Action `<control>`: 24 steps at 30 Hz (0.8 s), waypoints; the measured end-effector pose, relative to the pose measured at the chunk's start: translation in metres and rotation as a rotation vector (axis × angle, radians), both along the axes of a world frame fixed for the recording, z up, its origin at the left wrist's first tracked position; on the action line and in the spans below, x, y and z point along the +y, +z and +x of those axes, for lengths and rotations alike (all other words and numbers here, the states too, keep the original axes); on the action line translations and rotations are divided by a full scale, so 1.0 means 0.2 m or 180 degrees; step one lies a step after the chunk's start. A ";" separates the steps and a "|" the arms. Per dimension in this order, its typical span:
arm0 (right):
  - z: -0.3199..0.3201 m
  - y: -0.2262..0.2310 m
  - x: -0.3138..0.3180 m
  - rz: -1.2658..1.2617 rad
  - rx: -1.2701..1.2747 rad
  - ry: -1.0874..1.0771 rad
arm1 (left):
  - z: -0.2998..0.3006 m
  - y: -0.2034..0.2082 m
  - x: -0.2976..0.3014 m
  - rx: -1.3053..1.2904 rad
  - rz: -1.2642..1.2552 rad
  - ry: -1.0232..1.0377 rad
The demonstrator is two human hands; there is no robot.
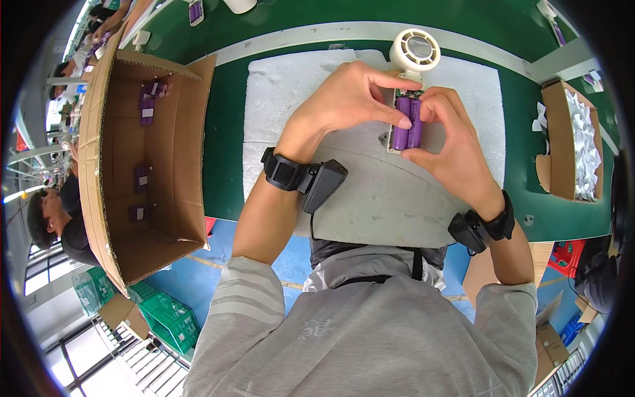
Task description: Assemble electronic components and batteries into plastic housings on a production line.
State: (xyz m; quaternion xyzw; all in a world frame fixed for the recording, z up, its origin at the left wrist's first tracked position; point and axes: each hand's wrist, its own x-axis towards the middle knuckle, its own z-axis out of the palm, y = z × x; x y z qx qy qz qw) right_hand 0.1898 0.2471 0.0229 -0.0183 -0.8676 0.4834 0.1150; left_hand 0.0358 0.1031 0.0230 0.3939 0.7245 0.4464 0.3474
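A small white handheld fan [415,50] lies over the foam sheet with its round, slotted head pointing away from me. Its handle is uncovered, showing two purple cylindrical batteries [406,126] side by side and a small circuit board [409,94] above them. My left hand [344,99] is closed on the fan from the left, the index finger across the neck and the thumb pressing on the left battery. From the right, my right hand [456,142] grips the handle's edge, thumb near its lower end and bent fingers beside the board.
The white foam sheet [291,92] covers part of the green table [225,139]. At left stands a tall open cardboard box [178,218] with several purple battery packs [147,112]. A smaller box [559,139] of white pieces [582,145] sits right. A person [56,218] is beyond the left box.
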 end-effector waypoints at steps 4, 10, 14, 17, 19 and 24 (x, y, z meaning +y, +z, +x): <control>-0.01 -0.02 0.01 -0.0053 -0.0092 0.0019 | 0.01 -0.01 0.01 0.0032 0.0133 0.0016; 0.00 -0.03 0.04 -0.0066 -0.0122 -0.0002 | 0.01 -0.04 0.03 0.0037 0.0175 0.0084; -0.01 0.00 0.07 0.0163 -0.0007 0.0121 | 0.01 0.00 0.04 -0.0012 0.0181 0.0090; -0.01 0.01 0.12 0.0529 0.0291 0.0330 | 0.01 -0.01 0.00 -0.0062 0.0341 0.0073; -0.02 0.01 0.06 0.0737 0.0307 0.0413 | -0.01 -0.03 0.00 -0.0096 0.0492 -0.0002; 0.02 0.02 0.01 0.1056 0.0100 0.0217 | -0.02 -0.01 0.00 -0.0285 0.0383 -0.0033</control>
